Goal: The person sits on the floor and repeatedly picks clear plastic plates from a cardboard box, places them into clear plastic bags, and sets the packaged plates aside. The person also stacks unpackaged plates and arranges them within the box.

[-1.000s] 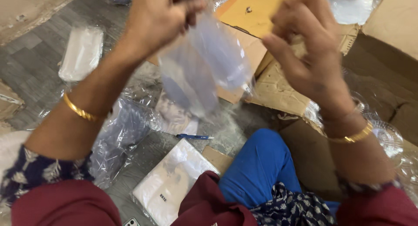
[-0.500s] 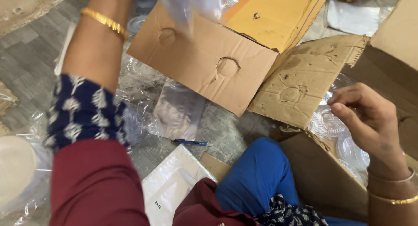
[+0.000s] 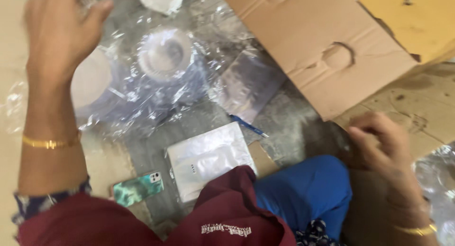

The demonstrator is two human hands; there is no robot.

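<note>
The person sits on the floor with the left hand raised at about ten o'clock, fingers curled; something clear and crinkled shows at its fingertips, but the blur keeps me from telling whether it is gripped. Just to the right of that hand, at twelve o'clock, lies a heap of clear plastic bags, and inside one of them sits a round clear plastic container, seen from above. A flat white lid-like disc lies in the wrapping beside the wrist. Another empty clear pouch lies flat a little toward one o'clock.

The right hand is down at four o'clock, fingers bent loosely and resting on the brown cardboard flap — holding nothing that I can see. A larger cardboard box flap with a punched handle cut-out spreads across two o'clock, closing off that side of the floor.

Near the middle, at six o'clock, a stack of white sealed packets lies by the knee, a blue pen just above it, and a phone in a green marbled case at seven o'clock.
</note>
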